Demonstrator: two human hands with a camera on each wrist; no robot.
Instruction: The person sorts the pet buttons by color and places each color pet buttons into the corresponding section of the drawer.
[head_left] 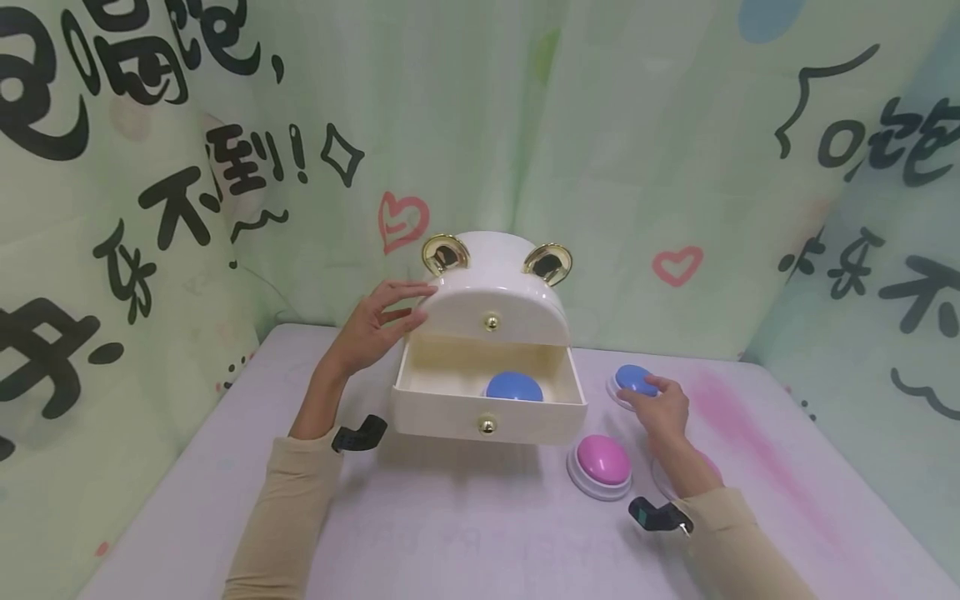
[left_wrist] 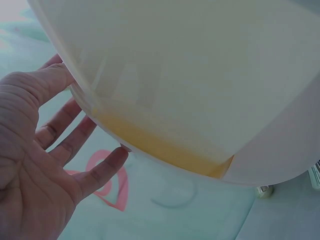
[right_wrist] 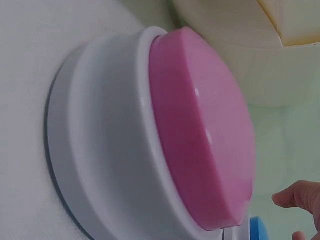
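One blue button lies at my right hand, right of the drawer; I can't tell if I'm gripping. My left hand, fingers apart, touches the white box.

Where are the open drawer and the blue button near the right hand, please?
Open drawer [head_left: 442,419]: head view, on its front panel.
Blue button [head_left: 632,377]: head view, on its blue dome.

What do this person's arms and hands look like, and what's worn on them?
Plain beige fabric sleeves run down both arms, ending near the wrists. A small, angular black device sits at each cuff. The left hand and right hand are bare, with no gloves.
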